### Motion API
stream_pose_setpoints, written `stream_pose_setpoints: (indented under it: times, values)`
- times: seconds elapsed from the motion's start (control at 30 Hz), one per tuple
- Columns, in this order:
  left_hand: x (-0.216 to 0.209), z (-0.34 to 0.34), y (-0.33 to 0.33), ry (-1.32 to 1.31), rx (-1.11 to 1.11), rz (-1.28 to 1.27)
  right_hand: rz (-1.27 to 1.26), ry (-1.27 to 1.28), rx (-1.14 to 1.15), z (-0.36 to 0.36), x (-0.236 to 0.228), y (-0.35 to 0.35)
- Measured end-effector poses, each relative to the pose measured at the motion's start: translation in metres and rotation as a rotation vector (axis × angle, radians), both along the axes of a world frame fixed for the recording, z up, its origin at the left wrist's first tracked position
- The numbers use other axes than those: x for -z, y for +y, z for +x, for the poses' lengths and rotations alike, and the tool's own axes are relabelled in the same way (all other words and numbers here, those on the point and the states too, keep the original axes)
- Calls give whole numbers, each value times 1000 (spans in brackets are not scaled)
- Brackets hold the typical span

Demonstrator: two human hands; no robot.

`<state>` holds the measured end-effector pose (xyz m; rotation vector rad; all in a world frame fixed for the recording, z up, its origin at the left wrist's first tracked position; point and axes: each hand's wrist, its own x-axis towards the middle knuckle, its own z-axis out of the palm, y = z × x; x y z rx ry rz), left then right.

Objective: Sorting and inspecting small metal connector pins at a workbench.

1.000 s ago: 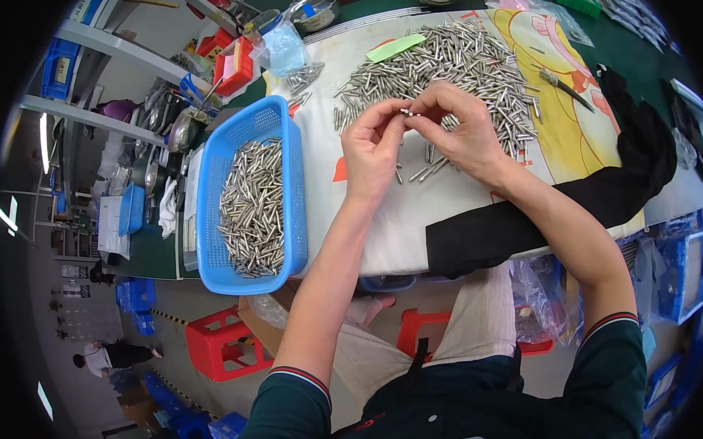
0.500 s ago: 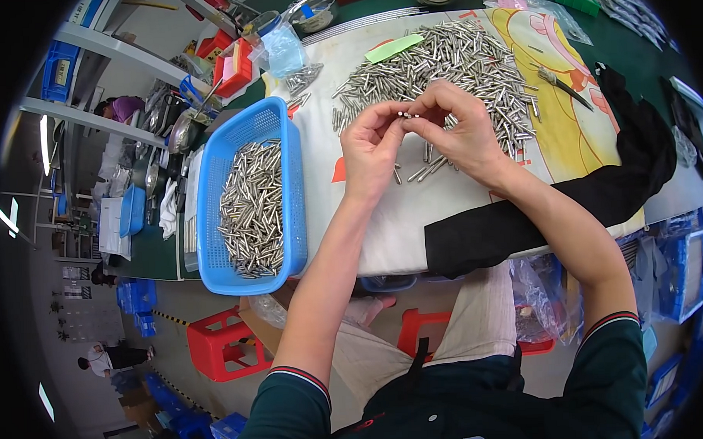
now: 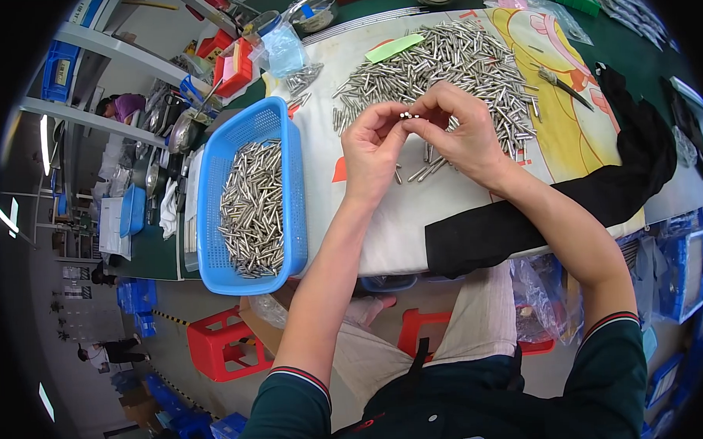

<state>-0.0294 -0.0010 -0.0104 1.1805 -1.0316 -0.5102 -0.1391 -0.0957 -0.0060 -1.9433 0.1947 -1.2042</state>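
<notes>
Both hands meet over the near part of a big heap of small metal pins [image 3: 478, 68], spread on a pale printed cloth [image 3: 344, 243]. My left hand [image 3: 372, 145] and my right hand [image 3: 461, 130] are closed, fingertips together, on several metal pins [image 3: 410, 115] whose bright ends show between them. Just below the hands, a few loose pins [image 3: 426, 171] lie at the heap's edge. To the left stands a blue plastic basket [image 3: 294, 183], partly filled with similar metal pins [image 3: 252, 207]. A light green strip [image 3: 393, 48] rests on top of the heap.
Black fabric [image 3: 484, 234] lies across the cloth's near right edge. A brush [image 3: 564, 88] rests on the yellow part. Red bins [image 3: 234, 69] and a clear bag [image 3: 284, 51] stand at the back left. A red stool [image 3: 224, 344] is on the floor, left.
The hands stay almost in place; the pin ends between the fingertips have shifted slightly and show brighter. In the background, a distant person has moved a little.
</notes>
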Motion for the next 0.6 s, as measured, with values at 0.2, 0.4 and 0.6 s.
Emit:
stream_pose_setpoints:
  times: [0.2, 0.4, 0.6]
  values:
    - [0, -1, 0, -30, -45, -14, -37, -19, 20, -1, 0, 1]
    - [0, -2, 0, -32, -53, 4, -36, -5, 38, -2, -2, 1]
    - [1, -1, 0, -34, -42, -6, -44, -12, 33, -2, -3, 2]
